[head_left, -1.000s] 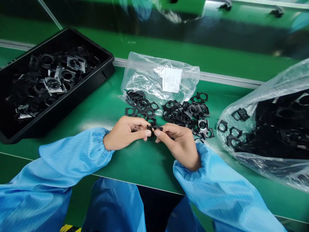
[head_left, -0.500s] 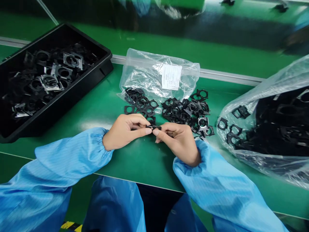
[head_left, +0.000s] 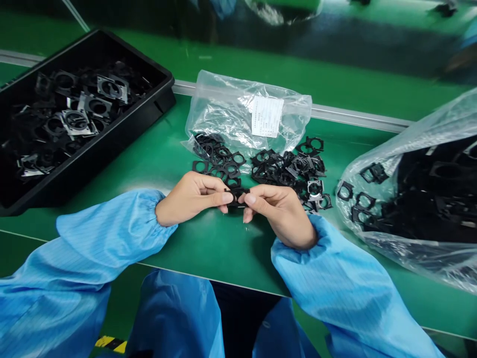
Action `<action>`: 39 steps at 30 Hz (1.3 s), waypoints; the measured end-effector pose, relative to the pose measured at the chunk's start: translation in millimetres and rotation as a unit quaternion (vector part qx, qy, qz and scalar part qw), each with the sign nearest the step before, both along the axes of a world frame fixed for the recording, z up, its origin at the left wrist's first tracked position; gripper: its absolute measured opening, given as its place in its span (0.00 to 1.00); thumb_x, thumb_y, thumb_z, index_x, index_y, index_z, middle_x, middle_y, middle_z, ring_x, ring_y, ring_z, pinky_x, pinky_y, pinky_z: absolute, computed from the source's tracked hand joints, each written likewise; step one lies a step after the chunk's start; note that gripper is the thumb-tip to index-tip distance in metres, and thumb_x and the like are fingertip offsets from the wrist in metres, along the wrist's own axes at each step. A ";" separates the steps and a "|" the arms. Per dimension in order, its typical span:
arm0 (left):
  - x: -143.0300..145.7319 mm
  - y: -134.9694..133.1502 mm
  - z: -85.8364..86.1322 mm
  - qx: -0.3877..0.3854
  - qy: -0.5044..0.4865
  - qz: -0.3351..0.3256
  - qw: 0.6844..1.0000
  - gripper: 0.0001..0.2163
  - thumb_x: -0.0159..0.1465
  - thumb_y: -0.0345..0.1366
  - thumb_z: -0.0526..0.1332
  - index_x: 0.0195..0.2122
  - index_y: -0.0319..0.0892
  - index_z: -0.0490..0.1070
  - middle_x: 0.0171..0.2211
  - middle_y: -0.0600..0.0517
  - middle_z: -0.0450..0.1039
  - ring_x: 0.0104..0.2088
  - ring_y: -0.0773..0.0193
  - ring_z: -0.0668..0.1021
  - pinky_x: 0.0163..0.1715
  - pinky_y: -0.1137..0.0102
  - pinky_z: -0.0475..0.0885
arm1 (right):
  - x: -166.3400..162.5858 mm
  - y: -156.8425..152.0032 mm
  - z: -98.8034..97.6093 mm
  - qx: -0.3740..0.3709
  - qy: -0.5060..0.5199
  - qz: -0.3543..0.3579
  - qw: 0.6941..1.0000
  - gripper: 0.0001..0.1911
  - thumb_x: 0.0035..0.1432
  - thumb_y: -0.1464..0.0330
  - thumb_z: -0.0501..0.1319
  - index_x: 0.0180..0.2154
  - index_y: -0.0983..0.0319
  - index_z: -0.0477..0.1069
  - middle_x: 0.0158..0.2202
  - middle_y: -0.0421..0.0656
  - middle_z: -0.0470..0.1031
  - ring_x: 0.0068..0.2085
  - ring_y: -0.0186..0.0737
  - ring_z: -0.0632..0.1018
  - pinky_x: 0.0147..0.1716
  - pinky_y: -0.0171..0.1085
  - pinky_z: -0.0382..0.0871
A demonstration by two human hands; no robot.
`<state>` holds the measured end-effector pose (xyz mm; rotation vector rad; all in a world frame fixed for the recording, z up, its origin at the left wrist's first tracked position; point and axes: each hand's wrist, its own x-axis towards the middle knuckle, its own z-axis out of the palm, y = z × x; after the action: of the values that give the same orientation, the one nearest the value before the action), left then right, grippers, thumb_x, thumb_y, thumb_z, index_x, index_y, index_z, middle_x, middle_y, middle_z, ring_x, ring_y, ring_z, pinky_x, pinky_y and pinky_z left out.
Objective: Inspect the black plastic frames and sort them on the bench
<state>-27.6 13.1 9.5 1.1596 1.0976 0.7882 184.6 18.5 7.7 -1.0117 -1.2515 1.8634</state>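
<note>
My left hand [head_left: 190, 199] and my right hand [head_left: 281, 209] meet over the green table [head_left: 208, 243], both pinching one small black plastic part [head_left: 237, 194] between thumbs and fingers. Just beyond my fingers lie two loose heaps of similar black ring-shaped frames, one on the left [head_left: 218, 159] and a bigger one on the right [head_left: 290, 171] with a few silvery pieces in it. Both arms wear light blue sleeves.
A black tray [head_left: 112, 144] holding several black and silver frames stands at the left. A clear bag with a white label [head_left: 246, 117] lies behind the heaps. A large clear bag of black parts [head_left: 413, 199] fills the right side. A metal rail [head_left: 357, 122] crosses behind.
My hands have stayed together on the black part, shifting slightly; the part has turned between my fingertips. The view has tilted a little, so the tray sits higher in frame.
</note>
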 end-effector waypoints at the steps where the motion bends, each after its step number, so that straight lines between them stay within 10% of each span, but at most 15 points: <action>1: 0.2 0.0 -0.6 -0.005 -0.006 0.006 1.000 0.13 0.56 0.41 0.76 0.23 0.38 0.79 0.24 0.50 0.80 0.26 0.66 0.80 0.27 0.75 0.76 | 0.6 0.4 -0.3 -0.005 0.002 0.011 1.000 0.21 0.56 0.50 0.73 0.26 0.62 0.78 0.22 0.38 0.78 0.25 0.33 0.76 0.33 0.36 0.74; 39: 2.0 -0.7 -3.7 0.038 -0.041 0.020 0.998 0.17 0.56 0.49 0.77 0.33 0.38 0.82 0.30 0.48 0.84 0.31 0.60 0.85 0.34 0.70 0.82 | -1.0 -2.9 -0.7 -0.001 -0.011 -0.010 1.000 0.19 0.61 0.51 0.69 0.34 0.61 0.83 0.23 0.39 0.77 0.26 0.34 0.74 0.32 0.36 0.71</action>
<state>-25.6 12.4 5.8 1.1610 1.0336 0.9074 183.6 15.6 7.1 -1.0440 -1.2490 1.8428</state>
